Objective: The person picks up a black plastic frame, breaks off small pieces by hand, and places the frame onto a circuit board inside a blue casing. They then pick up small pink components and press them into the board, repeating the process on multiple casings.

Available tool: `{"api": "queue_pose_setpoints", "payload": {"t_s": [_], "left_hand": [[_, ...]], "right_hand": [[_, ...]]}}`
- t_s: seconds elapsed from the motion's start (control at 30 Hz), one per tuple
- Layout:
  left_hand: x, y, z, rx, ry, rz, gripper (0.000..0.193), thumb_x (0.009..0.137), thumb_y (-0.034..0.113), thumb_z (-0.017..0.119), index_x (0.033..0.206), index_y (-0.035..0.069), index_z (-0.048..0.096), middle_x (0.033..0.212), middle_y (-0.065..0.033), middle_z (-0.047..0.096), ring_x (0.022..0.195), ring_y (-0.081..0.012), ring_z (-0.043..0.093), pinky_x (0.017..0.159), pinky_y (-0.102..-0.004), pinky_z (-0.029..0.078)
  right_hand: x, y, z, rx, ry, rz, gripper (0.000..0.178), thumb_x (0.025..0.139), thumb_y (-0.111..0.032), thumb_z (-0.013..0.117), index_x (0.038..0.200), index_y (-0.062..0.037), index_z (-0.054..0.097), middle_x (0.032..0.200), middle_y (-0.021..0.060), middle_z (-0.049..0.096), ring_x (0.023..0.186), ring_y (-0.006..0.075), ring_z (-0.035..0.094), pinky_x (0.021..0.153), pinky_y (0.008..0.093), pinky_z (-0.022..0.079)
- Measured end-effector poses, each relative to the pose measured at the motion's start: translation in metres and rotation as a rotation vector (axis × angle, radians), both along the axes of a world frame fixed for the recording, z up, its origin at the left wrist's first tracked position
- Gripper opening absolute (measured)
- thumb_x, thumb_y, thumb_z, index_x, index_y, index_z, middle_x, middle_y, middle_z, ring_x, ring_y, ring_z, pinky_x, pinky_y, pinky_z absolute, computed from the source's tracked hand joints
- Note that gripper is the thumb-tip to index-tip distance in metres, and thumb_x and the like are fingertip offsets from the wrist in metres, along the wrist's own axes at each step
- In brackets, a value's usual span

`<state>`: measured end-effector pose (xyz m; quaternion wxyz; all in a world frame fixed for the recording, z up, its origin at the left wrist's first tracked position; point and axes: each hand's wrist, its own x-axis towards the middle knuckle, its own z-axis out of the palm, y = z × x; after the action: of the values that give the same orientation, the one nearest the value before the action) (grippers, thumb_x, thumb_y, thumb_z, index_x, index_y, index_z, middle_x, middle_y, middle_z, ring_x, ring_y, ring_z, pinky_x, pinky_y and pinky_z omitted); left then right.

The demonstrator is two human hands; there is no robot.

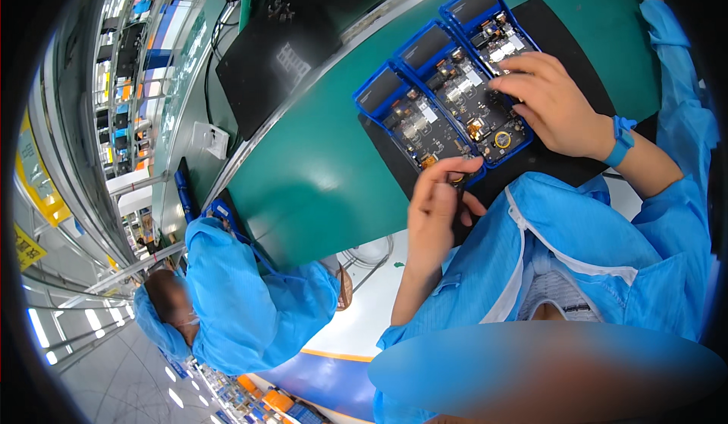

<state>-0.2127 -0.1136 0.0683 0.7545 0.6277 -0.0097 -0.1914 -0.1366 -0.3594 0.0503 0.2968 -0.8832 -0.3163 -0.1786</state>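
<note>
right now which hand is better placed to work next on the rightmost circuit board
Probably the right hand: it is over the near part of the rightmost circuit board, while the left hand is by the near end of the leftmost blue tray.

Left hand (434,210) blurred, grip unclear; right hand (557,104) hiding part of rightmost circuit board (503,46).

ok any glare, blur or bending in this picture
Head view: pale glare on the green tabletop; head view: shelving at upper left bows along the rim; head view: a smooth blurred oval covers part of the lower right, while the middle circuit board looks fairly crisp.
</note>
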Motion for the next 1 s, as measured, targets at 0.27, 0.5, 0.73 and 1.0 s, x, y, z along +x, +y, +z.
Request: {"api": "queue_pose_setpoints", "payload": {"t_s": [0.27, 0.5, 0.73, 1.0], "left_hand": [[-0.002, 0.004, -0.009, -0.778, 0.49, 0.263, 0.067, 0.092, 0.064, 0.019, 0.145, 0.024, 0.026, 0.14, -0.0188, 0.04, 0.118, -0.0295, 0.051, 0.075, -0.0366, 0.053], [-0.009, 0.0, -0.016, -0.797, 0.35, 0.196, 0.065, 0.094, 0.061, 0.018, 0.147, 0.023, 0.019, 0.137, -0.0141, 0.041, 0.125, -0.0322, 0.043, 0.096, -0.0461, 0.045], [-0.011, -0.009, -0.016, -0.854, 0.209, 0.126, 0.068, 0.093, 0.062, 0.015, 0.148, 0.022, 0.01, 0.139, -0.0136, 0.039, 0.127, -0.0318, 0.04, 0.102, -0.0461, 0.037], [-0.014, -0.003, -0.023, -0.696, 0.094, 0.092, 0.07, 0.09, 0.066, 0.015, 0.148, 0.028, 0.002, 0.135, -0.016, 0.041, 0.123, -0.029, 0.044, 0.093, -0.0417, 0.045]], "right_hand": [[-0.015, 0.048, 0.026, 0.237, 0.114, 0.253, 0.032, 0.076, -0.001, 0.062, 0.107, -0.0037, 0.058, 0.111, 0.0138, 0.06, 0.099, 0.0327, 0.056, 0.087, 0.041, 0.041], [-0.018, 0.064, 0.031, 0.187, 0.136, 0.445, 0.04, 0.065, -0.022, 0.077, 0.098, -0.0055, 0.06, 0.111, 0.0092, 0.058, 0.106, 0.0301, 0.052, 0.089, 0.0434, 0.038], [-0.035, 0.079, 0.037, 0.193, 0.136, 0.313, 0.046, 0.057, -0.03, 0.081, 0.092, -0.0074, 0.061, 0.095, 0.0066, 0.059, 0.099, 0.0274, 0.054, 0.084, 0.0402, 0.039], [-0.039, 0.081, 0.033, 0.217, 0.131, 0.261, 0.049, 0.055, -0.024, 0.082, 0.097, -0.0055, 0.063, 0.093, 0.0078, 0.061, 0.093, 0.0272, 0.056, 0.081, 0.0395, 0.04]]}}
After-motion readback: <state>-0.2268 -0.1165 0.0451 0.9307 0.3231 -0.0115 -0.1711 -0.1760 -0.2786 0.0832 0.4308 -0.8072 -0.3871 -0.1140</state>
